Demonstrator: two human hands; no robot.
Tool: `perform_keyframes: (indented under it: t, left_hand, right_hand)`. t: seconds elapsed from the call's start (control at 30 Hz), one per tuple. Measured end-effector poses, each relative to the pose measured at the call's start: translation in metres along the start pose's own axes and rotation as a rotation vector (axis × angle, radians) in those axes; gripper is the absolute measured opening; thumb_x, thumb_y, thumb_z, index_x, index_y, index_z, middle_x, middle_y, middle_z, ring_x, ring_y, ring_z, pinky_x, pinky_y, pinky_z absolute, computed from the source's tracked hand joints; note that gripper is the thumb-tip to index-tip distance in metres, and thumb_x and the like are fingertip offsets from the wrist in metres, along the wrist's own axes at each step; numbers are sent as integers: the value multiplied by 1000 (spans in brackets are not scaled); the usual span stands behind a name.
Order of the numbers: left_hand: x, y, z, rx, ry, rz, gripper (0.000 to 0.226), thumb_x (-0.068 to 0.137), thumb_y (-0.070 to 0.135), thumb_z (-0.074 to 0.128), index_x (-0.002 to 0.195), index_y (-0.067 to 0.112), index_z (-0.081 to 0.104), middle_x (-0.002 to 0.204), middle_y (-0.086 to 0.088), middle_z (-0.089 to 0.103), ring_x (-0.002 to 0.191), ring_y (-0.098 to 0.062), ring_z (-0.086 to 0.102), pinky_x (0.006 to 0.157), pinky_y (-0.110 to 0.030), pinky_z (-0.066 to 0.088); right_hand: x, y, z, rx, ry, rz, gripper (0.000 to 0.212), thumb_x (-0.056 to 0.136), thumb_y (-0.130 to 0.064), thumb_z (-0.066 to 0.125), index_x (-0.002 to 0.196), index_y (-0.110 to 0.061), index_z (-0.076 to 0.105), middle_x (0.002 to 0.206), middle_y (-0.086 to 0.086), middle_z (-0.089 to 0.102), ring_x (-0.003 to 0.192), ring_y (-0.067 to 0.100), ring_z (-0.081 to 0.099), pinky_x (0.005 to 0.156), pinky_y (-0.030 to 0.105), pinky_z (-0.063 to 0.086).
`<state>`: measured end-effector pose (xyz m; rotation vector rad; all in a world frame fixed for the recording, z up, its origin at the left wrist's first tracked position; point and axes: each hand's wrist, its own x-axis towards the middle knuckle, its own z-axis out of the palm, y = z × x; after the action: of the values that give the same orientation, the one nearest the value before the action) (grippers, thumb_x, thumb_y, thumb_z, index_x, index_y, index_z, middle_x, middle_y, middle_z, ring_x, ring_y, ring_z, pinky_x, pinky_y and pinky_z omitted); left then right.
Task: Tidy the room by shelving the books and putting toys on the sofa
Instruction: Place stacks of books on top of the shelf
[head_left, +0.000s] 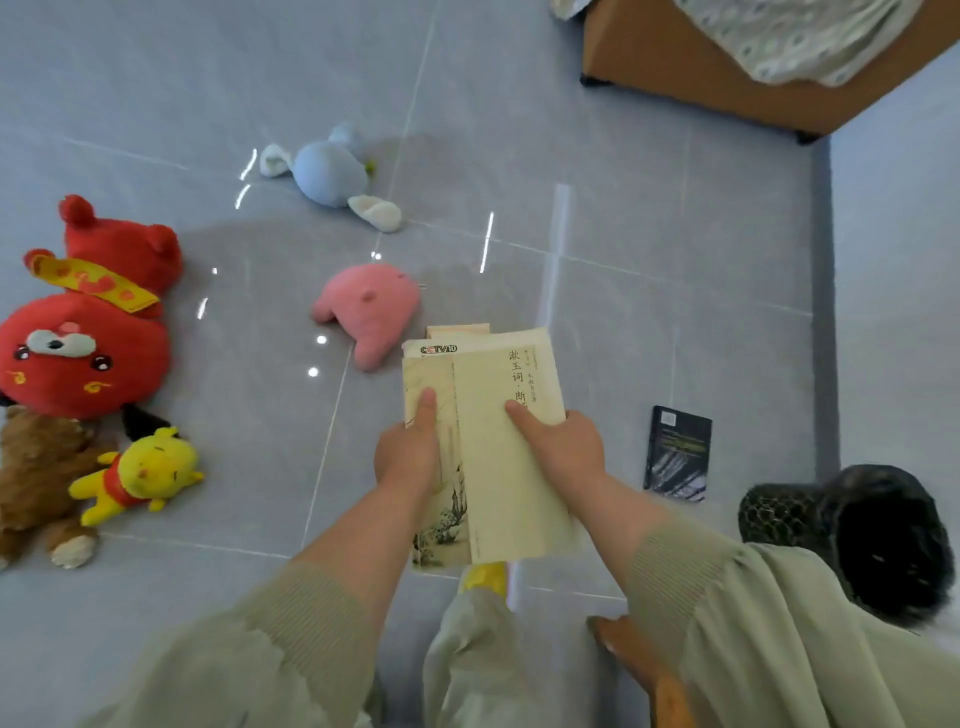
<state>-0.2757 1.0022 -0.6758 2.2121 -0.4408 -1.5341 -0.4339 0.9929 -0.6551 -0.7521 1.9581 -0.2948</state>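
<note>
I hold a small stack of cream-covered books (498, 467) in front of me over the floor. My left hand (408, 452) grips its left edge and my right hand (563, 452) its right edge, thumbs on the top cover. A dark book (678, 453) lies flat on the tiles to the right. Plush toys lie scattered on the floor: a pink one (369, 312) just beyond the stack, a light blue one (332, 174) farther off, a big red one (91, 322) at the left, and a yellow one (137, 475) beside a brown one (31, 478).
The brown sofa (691, 67) with a patterned cloth (795, 36) over it stands at the top right. A dark mesh object (852, 525) sits at the right by my sleeve. A wooden piece (644, 660) shows near my legs. Grey glossy tiles cover the floor.
</note>
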Motion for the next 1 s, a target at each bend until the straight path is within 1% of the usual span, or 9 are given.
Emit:
perform_keyframes:
  t: [0.17,0.3,0.4,0.5,0.63,0.7,0.83,0.9,1.0]
  left_hand:
    - [-3,17,75,145,-72,56,67,89,64,41,111,4,63,109,-13,65,98,-31,59,87,-35,47]
    - [-14,29,125,280,-138,129,69,91,62,40,123,2,56,119,-12,59,103,-30,55,89,-33,42]
    - [-32,41,159,448,-275,172,69,92,61,37,119,1,57,100,-7,56,89,-24,50,78,-30,38]
    - [-51,54,188,590,-409,227,62,91,62,38,112,8,61,97,-6,57,91,-27,54,82,-32,42]
    - [-89,66,228,744,-573,308,51,92,59,41,81,13,58,82,-1,58,83,-24,56,77,-31,41]
    - [-119,68,251,796,-639,354,49,92,58,42,73,15,55,75,1,55,75,-20,54,74,-30,40]
    - [-180,64,295,917,-767,451,51,91,58,44,86,9,59,76,0,55,70,-17,53,70,-29,40]
    - [-211,58,320,966,-852,478,48,90,56,48,93,10,60,82,-1,57,76,-19,55,71,-28,42]
    - [-260,39,353,1017,-946,504,44,88,53,56,98,10,62,81,1,60,72,-15,57,61,-27,43]
  right_hand:
    - [30,27,-60,49,119,46,54,74,-63,65,100,-15,66,92,-3,69,72,10,61,51,21,40]
    - [37,55,-95,164,243,142,51,78,-61,63,96,-14,61,86,-5,63,67,8,55,49,20,36]
    - [32,77,-123,262,349,221,53,79,-62,61,101,-14,62,86,-4,60,65,7,50,49,20,34]
    - [18,96,-149,348,417,317,50,82,-63,57,99,-16,63,81,-5,58,61,4,47,48,19,31]
    - [-11,120,-185,496,539,414,46,81,-64,57,88,-18,60,79,-4,61,65,9,54,52,25,39]
    - [-30,130,-210,555,609,461,47,81,-64,57,84,-17,60,78,-3,61,66,12,55,54,26,40]
    - [-69,161,-256,690,735,506,53,80,-65,57,95,-15,64,88,0,65,75,17,60,58,27,44]
    - [-86,182,-277,784,788,524,49,81,-62,58,92,-15,64,85,-1,65,74,16,61,57,27,45]
    - [-114,221,-304,940,846,558,44,81,-60,61,85,-16,63,81,-2,66,72,17,63,59,28,48]
